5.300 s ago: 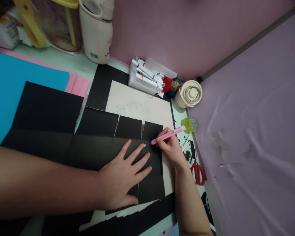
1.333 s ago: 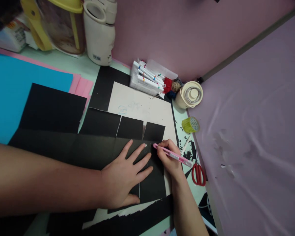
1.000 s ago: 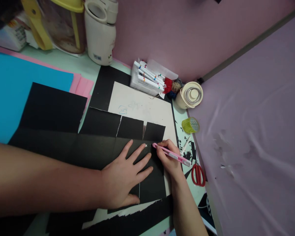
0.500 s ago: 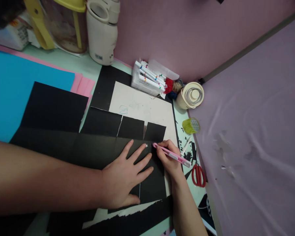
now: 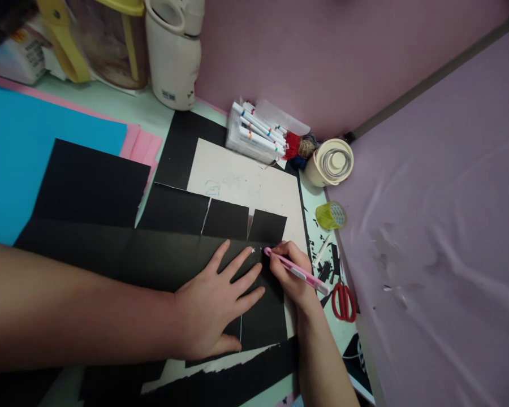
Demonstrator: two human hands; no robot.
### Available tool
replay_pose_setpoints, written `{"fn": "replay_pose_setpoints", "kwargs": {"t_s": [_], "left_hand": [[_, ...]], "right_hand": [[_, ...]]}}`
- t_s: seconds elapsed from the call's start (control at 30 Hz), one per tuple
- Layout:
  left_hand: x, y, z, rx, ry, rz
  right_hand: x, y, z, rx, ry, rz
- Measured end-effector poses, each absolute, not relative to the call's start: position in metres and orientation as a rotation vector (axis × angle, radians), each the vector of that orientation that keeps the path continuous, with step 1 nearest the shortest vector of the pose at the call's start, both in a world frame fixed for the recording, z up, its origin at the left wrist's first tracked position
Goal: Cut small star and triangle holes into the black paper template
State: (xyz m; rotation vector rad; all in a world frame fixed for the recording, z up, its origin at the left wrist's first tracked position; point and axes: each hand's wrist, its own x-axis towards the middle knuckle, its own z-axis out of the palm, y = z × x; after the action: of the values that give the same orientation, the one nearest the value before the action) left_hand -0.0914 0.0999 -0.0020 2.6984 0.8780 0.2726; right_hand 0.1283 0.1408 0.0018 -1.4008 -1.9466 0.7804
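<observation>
My left hand [image 5: 218, 299] lies flat with fingers spread on a large sheet of black paper [image 5: 165, 254]. The paper has a crease across it and flaps cut along its far edge. Between the thumb and fingers of my right hand [image 5: 290, 271] is a slim pink craft knife [image 5: 299, 270], its front end at the paper just right of my left fingertips. Its blade is too small to make out. A tiny white star shape [image 5: 253, 250] shows in the black paper near my left fingers. Under the black paper lies a white board [image 5: 241, 169] with faint marks.
Red scissors [image 5: 343, 302] lie to the right among black paper scraps [image 5: 324, 271] and a white pen [image 5: 322, 251]. A green tape roll [image 5: 330, 215], a cream lidded pot [image 5: 331, 163] and a box of markers [image 5: 254, 135] stand by the wall. Blue paper [image 5: 46, 130] is at left.
The view has shifted very slightly. A small light mark now shows in the black paper by the knife's front end. My left hand has stayed in place.
</observation>
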Motion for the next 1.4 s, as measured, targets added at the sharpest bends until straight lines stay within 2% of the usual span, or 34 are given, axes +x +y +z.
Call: {"fn": "replay_pose_setpoints", "kwargs": {"t_s": [1.4], "left_hand": [[-0.0918, 0.1006, -0.001, 2.684, 0.881, 0.285]], "right_hand": [[0.1289, 0.1397, 0.0011, -1.392, -1.937, 0.795]]}}
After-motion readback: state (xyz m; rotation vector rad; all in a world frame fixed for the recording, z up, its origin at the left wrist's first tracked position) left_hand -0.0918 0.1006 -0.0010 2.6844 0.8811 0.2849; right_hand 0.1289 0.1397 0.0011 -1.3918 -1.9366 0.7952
